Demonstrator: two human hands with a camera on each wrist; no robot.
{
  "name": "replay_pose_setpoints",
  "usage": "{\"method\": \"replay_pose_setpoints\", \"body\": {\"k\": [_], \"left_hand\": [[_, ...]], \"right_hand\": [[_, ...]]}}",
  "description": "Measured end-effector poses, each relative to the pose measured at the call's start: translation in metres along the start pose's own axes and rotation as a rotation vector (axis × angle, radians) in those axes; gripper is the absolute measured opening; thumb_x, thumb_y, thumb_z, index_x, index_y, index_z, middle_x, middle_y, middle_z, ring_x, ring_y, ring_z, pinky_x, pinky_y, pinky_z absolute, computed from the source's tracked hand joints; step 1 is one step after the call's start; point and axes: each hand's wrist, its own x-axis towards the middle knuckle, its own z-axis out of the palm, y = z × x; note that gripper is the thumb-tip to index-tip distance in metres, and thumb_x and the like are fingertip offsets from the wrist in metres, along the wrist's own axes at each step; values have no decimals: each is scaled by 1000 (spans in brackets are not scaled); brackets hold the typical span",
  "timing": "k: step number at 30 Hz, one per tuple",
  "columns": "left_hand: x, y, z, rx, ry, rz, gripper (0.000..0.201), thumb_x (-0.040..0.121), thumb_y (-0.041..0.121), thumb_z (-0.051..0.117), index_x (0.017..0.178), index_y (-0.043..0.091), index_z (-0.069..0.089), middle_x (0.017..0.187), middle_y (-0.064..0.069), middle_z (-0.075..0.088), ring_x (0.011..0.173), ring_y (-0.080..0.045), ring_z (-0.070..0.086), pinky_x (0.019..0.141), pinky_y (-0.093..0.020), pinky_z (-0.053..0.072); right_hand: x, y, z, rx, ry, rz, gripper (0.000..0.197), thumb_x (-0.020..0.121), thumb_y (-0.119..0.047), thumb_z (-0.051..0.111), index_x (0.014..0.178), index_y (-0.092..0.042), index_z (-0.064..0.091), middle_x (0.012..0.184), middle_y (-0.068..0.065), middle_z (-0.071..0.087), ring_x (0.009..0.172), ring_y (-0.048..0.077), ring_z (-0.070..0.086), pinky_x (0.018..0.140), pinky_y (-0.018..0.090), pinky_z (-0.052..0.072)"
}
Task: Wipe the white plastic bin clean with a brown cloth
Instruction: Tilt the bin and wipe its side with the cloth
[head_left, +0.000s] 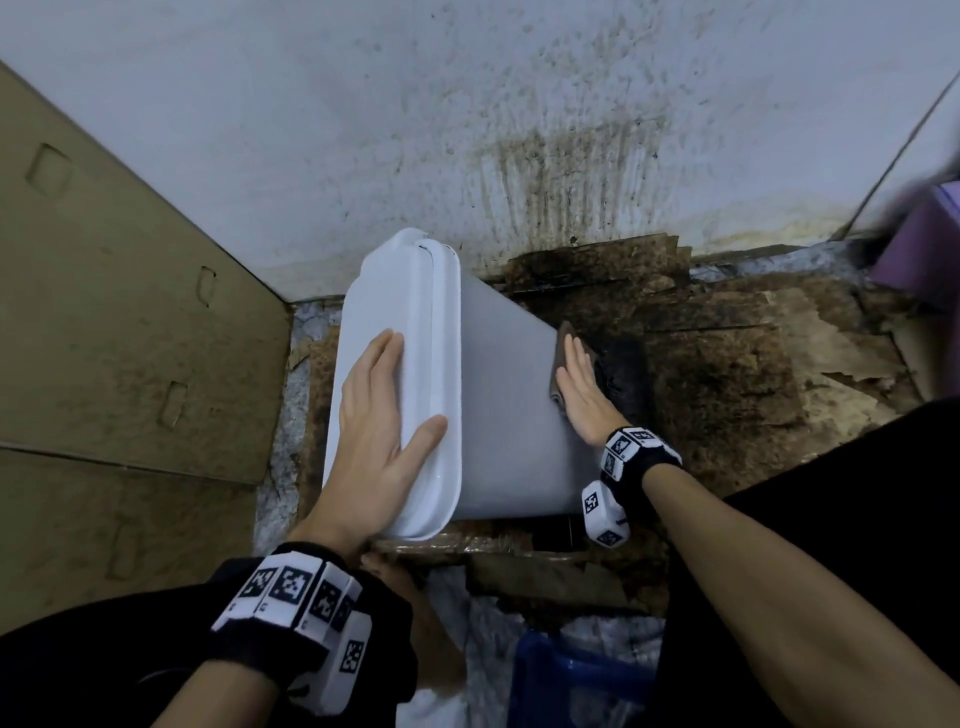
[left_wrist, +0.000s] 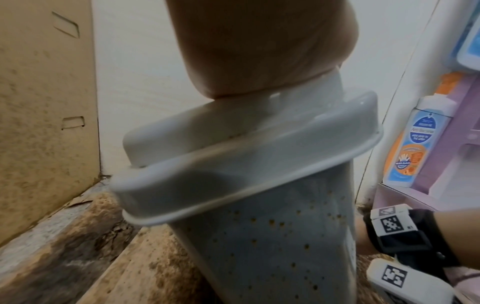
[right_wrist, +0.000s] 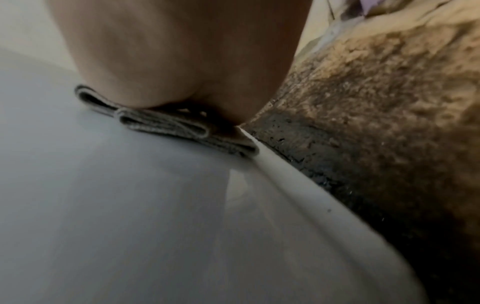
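Note:
The white plastic bin (head_left: 498, 415) leans tilted on the floor, its lid (head_left: 374, 291) to the left. My left hand (head_left: 379, 410) lies flat on the lid with straight fingers, the thumb spread over the rim. My right hand (head_left: 582, 384) presses a folded brown cloth (head_left: 563, 332) flat against the bin's side near its right edge. In the right wrist view the folded cloth (right_wrist: 168, 125) sits under my palm (right_wrist: 182, 51) on the smooth wall (right_wrist: 103, 205). The left wrist view shows brown specks on the bin's near side (left_wrist: 272, 236).
A cardboard sheet (head_left: 104, 312) stands at the left. A stained wall (head_left: 519, 130) rises behind. Dirty, mouldy cardboard (head_left: 727, 364) covers the floor to the right. A purple shelf (head_left: 924, 249) with a soap bottle (left_wrist: 415, 139) is at the far right. A blue object (head_left: 571, 686) lies near me.

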Motion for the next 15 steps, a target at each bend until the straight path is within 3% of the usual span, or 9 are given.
{"method": "replay_pose_setpoints", "body": {"k": [5, 7, 11, 15], "left_hand": [[0, -1, 1, 24, 5, 6, 83, 96, 56, 42, 162, 16, 12, 169, 4, 9, 156, -8, 3, 127, -29, 4], [0, -3, -1, 28, -11, 0, 83, 96, 56, 41, 162, 16, 11, 169, 3, 8, 156, -8, 2, 127, -33, 5], [0, -1, -2, 46, 3, 7, 84, 96, 56, 41, 162, 14, 13, 169, 1, 9, 156, -9, 3, 126, -27, 3], [1, 1, 1, 61, 11, 20, 84, 96, 57, 41, 162, 12, 14, 169, -2, 11, 157, -11, 4, 124, -21, 1]], "right_hand": [[5, -2, 6, -26, 23, -31, 46, 109, -3, 16, 150, 19, 13, 165, 19, -16, 154, 33, -20, 123, 39, -16], [4, -6, 15, -39, 57, -78, 44, 108, 0, 18, 148, 20, 18, 165, 19, -14, 154, 32, -18, 125, 45, -13], [-7, -38, 28, 12, 130, -217, 51, 110, -10, 17, 157, 2, 1, 166, 6, -11, 149, 16, -20, 125, 41, -13], [-19, -73, 38, 174, 137, -292, 54, 112, -24, 20, 161, -21, -3, 165, -11, -15, 153, 15, -21, 125, 34, -11]]}}
